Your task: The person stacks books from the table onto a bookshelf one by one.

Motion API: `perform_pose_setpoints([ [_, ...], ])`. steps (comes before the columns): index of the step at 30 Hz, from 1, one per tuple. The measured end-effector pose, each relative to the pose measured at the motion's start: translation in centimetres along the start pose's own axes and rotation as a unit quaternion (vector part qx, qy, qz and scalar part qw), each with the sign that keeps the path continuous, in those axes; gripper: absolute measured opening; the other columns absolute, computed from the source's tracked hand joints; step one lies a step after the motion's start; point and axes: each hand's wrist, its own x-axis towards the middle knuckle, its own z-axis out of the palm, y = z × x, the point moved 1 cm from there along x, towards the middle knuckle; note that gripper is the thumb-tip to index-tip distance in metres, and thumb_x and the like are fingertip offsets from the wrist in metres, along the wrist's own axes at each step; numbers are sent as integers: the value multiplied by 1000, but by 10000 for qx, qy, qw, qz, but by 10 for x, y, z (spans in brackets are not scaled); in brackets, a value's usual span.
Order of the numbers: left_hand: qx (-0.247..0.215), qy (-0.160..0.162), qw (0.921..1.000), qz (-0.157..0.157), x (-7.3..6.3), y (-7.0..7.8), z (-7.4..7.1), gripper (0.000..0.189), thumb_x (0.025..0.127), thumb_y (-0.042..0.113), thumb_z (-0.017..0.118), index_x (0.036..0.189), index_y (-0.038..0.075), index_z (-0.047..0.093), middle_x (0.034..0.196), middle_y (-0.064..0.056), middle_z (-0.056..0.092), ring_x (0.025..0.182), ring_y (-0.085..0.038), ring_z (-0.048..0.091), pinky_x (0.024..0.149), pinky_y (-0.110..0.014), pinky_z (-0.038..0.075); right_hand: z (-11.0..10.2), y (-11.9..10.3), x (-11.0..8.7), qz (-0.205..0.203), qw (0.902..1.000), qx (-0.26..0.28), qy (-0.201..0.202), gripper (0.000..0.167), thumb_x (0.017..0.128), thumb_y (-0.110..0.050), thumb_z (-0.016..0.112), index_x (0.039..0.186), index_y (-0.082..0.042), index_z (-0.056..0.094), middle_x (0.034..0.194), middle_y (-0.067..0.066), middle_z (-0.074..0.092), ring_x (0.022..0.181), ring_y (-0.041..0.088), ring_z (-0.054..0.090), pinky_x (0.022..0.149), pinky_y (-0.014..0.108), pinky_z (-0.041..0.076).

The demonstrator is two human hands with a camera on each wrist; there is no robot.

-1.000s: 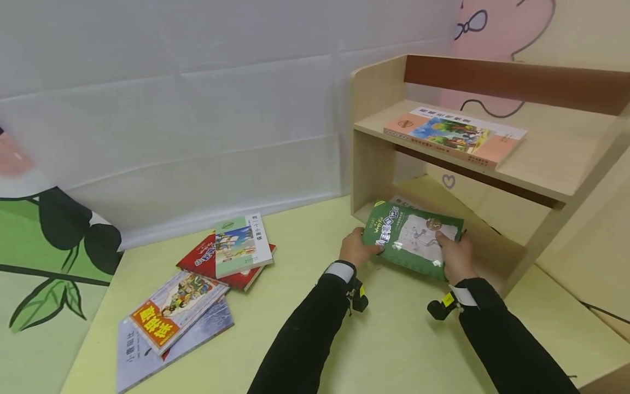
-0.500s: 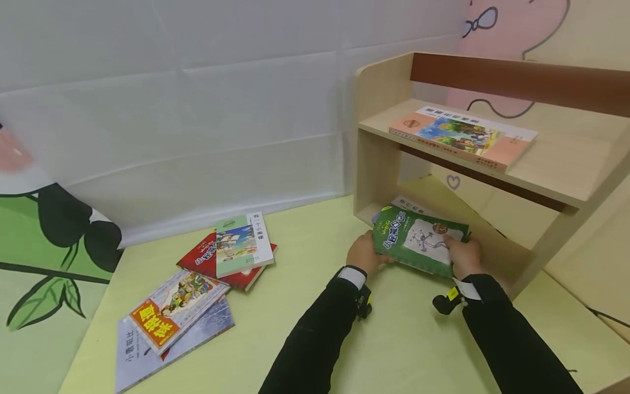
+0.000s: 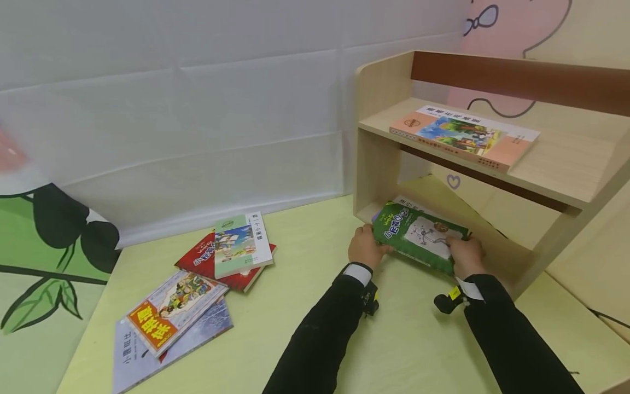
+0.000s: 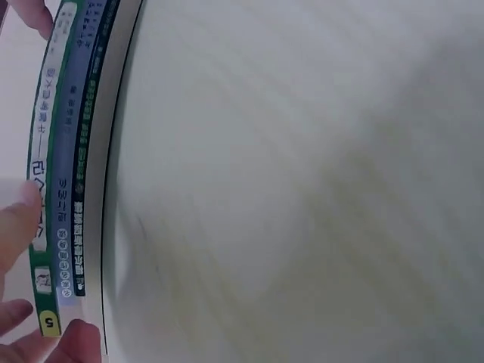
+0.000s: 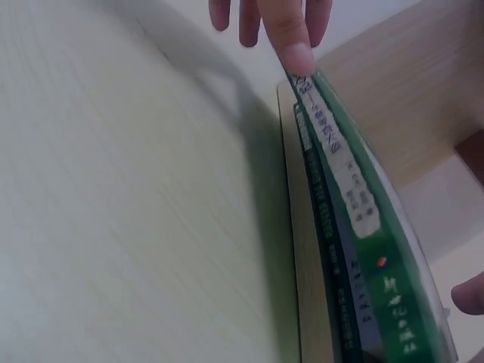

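A green paperback book (image 3: pixel 423 236) with a white drawing on its cover lies on top of a small stack at the bottom board of the wooden bookshelf (image 3: pixel 376 175). Beneath it, in the left wrist view, show the spines of a lavender book (image 4: pixel 66 166) and a dark green book (image 4: pixel 85 174). My left hand (image 3: pixel 365 247) holds the green book's left end, thumb against the spine and fingers round the corner. At the right end my right hand (image 3: pixel 466 256) grips it, thumb over the cover; its other fingers are mostly hidden.
An orange-and-white book (image 3: pixel 465 137) lies flat on the upper shelf. To the left on the table (image 3: pixel 295 306), a light green book (image 3: pixel 241 244) overlaps a red book (image 3: pixel 197 253), and a comic-style book (image 3: pixel 177 309) lies across a pale blue book (image 3: pixel 130 355).
Both hands and the green book have shifted slightly right against the shelf. The left hand's fingers have come up round the book's left end. The other books have stayed put.
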Motion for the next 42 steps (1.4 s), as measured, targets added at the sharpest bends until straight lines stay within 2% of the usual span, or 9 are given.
perform_pose_setpoints([
  [4, -442, -150, 9989, -68, -9, -1, -2, 71, 76, 37, 84, 129, 0, 54, 129, -17, 53, 105, -31, 62, 86, -39, 53, -3, 2, -12, -158, 9988, 83, -455, 81, 98, -26, 49, 153, 5, -2, 156, 26, -9, 142, 41, 8, 115, 51, 21],
  [6, -873, -344, 9956, -42, -16, -2, -5, 72, 80, 34, 81, 134, -3, 50, 134, -20, 49, 113, -33, 59, 93, -41, 50, -7, 3, -19, -484, 9958, -454, -637, 83, 98, -25, 50, 151, 7, -5, 155, 30, -5, 142, 45, 9, 113, 55, 22],
  [8, -1313, -602, 9894, -126, -24, -4, -10, 73, 84, 29, 78, 138, -5, 44, 140, -22, 46, 122, -35, 53, 100, -42, 45, -10, 4, -26, -827, 9855, -1276, -747, 87, 97, -26, 53, 149, 11, -5, 152, 37, -1, 139, 51, 10, 111, 59, 23],
  [13, -1916, -1237, 9721, -557, -45, -8, -16, 77, 89, 25, 71, 147, -6, 31, 146, -24, 42, 133, -36, 43, 108, -44, 37, -14, 7, -34, -1966, 9264, -3100, -840, 102, 88, -32, 70, 143, 22, 3, 143, 50, 6, 131, 63, 11, 106, 68, 21],
  [18, -2197, -1693, 9600, -383, -57, 3, -13, 75, 91, 24, 66, 149, -5, 29, 143, -24, 45, 129, -36, 48, 106, -43, 40, -7, 12, -40, -2998, 8669, -3914, -742, 99, 79, -29, 80, 143, 20, 21, 145, 48, 3, 130, 67, 12, 101, 73, 22],
  [24, -2120, -1911, 9583, -120, -60, 20, -4, 77, 91, 26, 66, 150, -4, 27, 142, -23, 47, 128, -32, 50, 104, -38, 42, 3, 10, -40, -3640, 8080, -4583, -679, 78, 81, -21, 79, 137, 16, 40, 143, 45, 23, 126, 65, 27, 95, 70, 34],
  [29, -2002, -1950, 9601, -69, -59, 30, 0, 81, 90, 28, 67, 150, -6, 24, 149, -22, 38, 134, -31, 42, 108, -36, 37, 6, 7, -36, -3740, 7864, -4867, -694, 65, 84, -17, 75, 133, 16, 46, 133, 44, 38, 122, 60, 36, 96, 66, 37],
  [37, -1977, -2053, 9585, -42, -47, 38, 3, 83, 90, 29, 66, 152, -4, 20, 156, -18, 25, 140, -29, 33, 112, -33, 30, 6, 1, -27, -3947, 7681, -5013, -531, 62, 84, -21, 76, 127, 16, 50, 124, 41, 48, 112, 57, 47, 90, 63, 42],
  [42, -2002, -2164, 9556, -27, -39, 39, 7, 86, 91, 32, 65, 153, -1, 17, 158, -17, 20, 132, -30, 45, 108, -33, 37, 7, -3, -22, -4201, 7535, -5038, -430, 60, 81, -20, 79, 121, 17, 54, 113, 41, 54, 99, 56, 55, 84, 62, 45],
])
